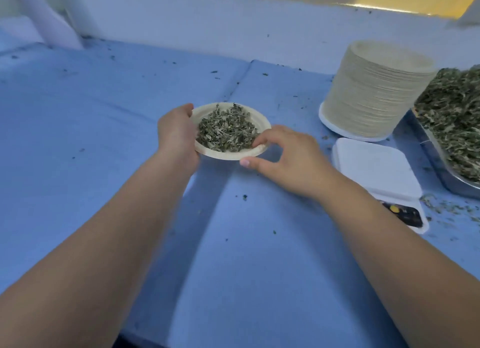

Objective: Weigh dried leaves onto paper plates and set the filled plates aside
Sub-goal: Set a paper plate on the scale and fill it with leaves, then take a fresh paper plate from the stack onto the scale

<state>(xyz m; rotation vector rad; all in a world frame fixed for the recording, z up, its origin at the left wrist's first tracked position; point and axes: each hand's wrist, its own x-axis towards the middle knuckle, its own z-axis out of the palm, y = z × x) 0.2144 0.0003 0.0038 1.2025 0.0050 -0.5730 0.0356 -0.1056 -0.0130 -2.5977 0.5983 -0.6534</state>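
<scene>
A small paper plate heaped with dried leaves hangs just above the blue table at the middle. My left hand grips the plate's left rim. My right hand pinches the plate's near right rim, fingers on top and thumb below. The white scale lies to the right with nothing on its platform. A tall stack of empty paper plates stands behind the scale. A metal tray piled with dried leaves sits at the far right edge.
The blue cloth-covered table is strewn with leaf crumbs, thickest near the scale. A white wall bounds the far side. A white object leans at the back left.
</scene>
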